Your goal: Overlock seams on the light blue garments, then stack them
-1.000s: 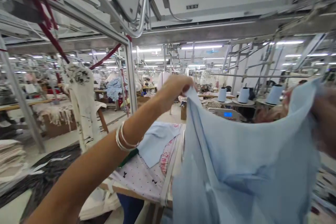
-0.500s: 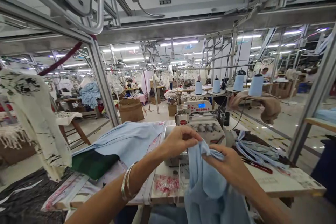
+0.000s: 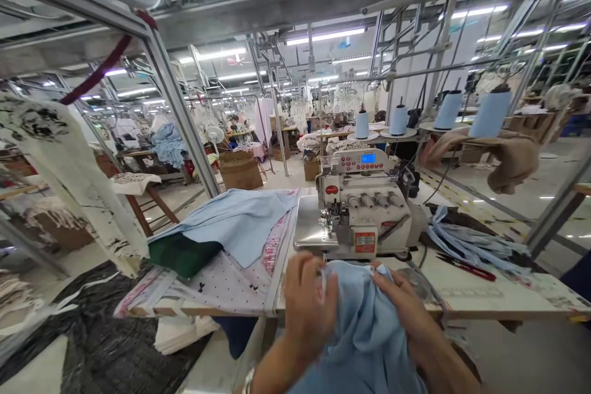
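Observation:
A light blue garment point(image 3: 369, 326) hangs in soft folds below the front edge of the sewing table, close to my body. My right hand point(image 3: 406, 301) pinches its upper edge between thumb and fingers. At the garment's left edge is my left hand point(image 3: 307, 301), raised with curled fingers and smeared by motion. Whether cloth is caught in those fingers is unclear. Just beyond the hands stands an overlock sewing machine point(image 3: 369, 197), its metal plate point(image 3: 314, 228) uncovered and its display lit.
Light blue cloth point(image 3: 235, 215) and a dark green piece point(image 3: 184, 255) lie on the table's left side. Red-handled snips point(image 3: 471, 268) and light blue strips point(image 3: 455, 237) lie to the right. Thread cones point(image 3: 398, 120) stand behind the machine. A metal post point(image 3: 178, 98) rises at left.
Both hands have come down and nearer to me with the garment, uncovering the machine front. The left hand has turned more upright and shifted slightly left. The view has tilted down.

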Tool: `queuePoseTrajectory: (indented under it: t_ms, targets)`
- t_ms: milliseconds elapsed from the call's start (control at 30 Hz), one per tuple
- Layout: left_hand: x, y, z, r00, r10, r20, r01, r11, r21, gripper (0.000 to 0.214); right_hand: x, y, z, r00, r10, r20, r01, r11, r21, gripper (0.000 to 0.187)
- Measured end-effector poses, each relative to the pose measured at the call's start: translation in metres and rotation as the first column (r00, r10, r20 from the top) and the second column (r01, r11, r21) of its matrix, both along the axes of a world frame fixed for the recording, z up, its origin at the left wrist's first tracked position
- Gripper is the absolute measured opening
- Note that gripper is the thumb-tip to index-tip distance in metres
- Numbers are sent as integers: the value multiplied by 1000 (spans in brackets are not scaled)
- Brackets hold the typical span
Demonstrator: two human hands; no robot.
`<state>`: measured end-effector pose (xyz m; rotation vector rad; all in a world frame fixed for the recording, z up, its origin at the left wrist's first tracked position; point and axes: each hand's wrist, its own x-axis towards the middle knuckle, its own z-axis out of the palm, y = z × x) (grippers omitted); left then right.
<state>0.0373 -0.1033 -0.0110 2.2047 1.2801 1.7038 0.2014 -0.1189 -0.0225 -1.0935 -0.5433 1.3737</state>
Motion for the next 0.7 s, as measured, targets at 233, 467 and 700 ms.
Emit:
queuePoseTrajectory:
  t_ms: [233,467,700]
  targets:
    - [17,-25,-81,996,-3,-89,-13,984,-177,22,-12,-7,-12,994,101,-31,-101,995,-24,39]
    - [-25,-21,-50,860,-311,405,487,736,-469,8,-1,-16,-12,955,80,286,-82,997,-7,37]
    - [-36,-17,-42,391,140,910,822,391,-414,30,2,-17,-22,872,252,421,-263,964,-33,40]
